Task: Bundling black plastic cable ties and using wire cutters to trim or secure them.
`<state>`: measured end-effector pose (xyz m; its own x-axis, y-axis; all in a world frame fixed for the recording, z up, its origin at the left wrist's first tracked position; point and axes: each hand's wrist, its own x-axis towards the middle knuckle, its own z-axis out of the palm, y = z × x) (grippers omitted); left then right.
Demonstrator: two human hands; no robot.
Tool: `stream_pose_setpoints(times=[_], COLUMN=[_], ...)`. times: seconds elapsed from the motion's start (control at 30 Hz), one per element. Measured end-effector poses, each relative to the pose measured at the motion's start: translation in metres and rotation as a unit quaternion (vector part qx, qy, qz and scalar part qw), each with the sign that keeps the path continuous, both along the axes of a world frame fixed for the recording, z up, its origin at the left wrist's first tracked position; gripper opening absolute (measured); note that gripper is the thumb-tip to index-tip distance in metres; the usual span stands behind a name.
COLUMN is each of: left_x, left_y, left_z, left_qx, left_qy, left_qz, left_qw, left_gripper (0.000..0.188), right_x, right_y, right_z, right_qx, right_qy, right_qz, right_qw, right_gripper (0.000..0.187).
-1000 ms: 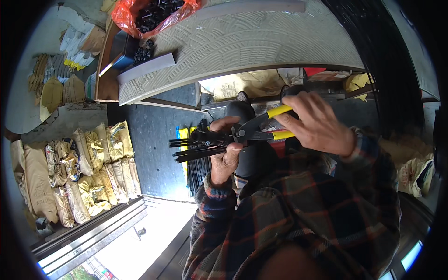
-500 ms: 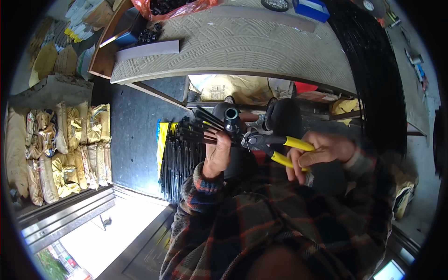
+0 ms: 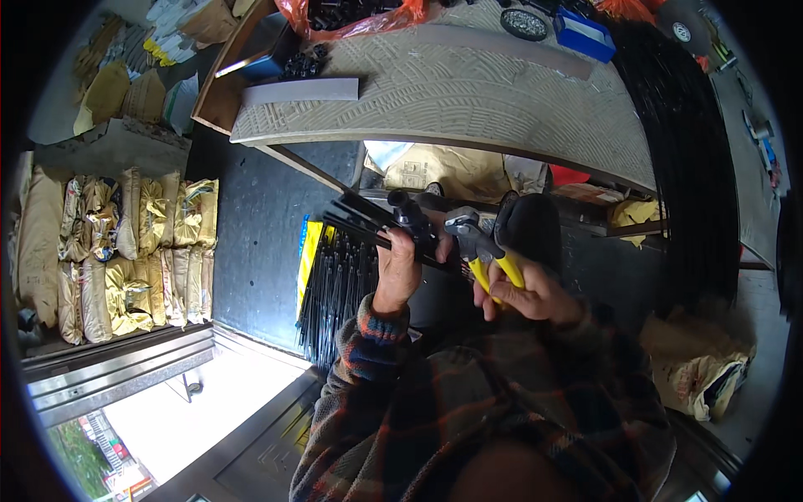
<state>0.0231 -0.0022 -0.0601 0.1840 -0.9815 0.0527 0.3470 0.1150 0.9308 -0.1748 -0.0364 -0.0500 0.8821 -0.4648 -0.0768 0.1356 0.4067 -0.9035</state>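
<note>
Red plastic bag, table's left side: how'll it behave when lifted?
The bag is probably floppy: it looks thin and crinkled. Likely weighty for a bag, given the many black parts inside. Those lie exposed, so some may spill if it tips.

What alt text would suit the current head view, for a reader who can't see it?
A person's right grip holds yellow-handled pliers beside a bunch of thin black strips in the left grip. Ahead is a patterned table; at left, tan packages lie in two rows.

Wrapped brown packages [image 3: 94, 299], blue box [image 3: 580, 42], textured grey table [image 3: 473, 96]
</note>
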Motion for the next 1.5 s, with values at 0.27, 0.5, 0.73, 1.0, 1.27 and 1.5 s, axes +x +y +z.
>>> stream_pose_setpoints(times=[0.27,0.5,0.73,1.0,1.27,1.5], left_x=[-0.010,-0.008,-0.014,-0.011,-0.013,-0.003], left_y=[0.009,0.016,0.014,0.014,0.010,0.005], left_z=[0.014,0.011,0.023,0.012,0.018,-0.010], left_qx=[0.006,0.018,0.040,0.051,0.032,0.072], left_qy=[0.013,-0.002,-0.111,0.007,-0.042,-0.104], left_qz=[0.018,0.037,0.066,0.072,0.061,0.134], left_qw=[1.000,0.999,0.991,0.996,0.997,0.983], left_gripper=[0.068,0.067,0.073,0.069,0.068,0.078], right_x=[-0.014,-0.014,-0.006,-0.005,-0.007,0.010], right_y=[-0.052,-0.055,-0.028,-0.047,-0.054,-0.033], right_z=[0.065,0.064,0.019,0.031,0.029,-0.010], right_qx=[-0.258,-0.324,-0.475,-0.182,-0.428,-0.463], right_qy=[0.199,0.212,0.167,0.165,0.122,0.175], right_qz=[0.109,0.120,0.001,0.093,0.054,-0.070], right_qw=[0.939,0.914,0.864,0.965,0.894,0.866], right_gripper=[0.025,0.033,0.039,0.033,0.032,0.036])
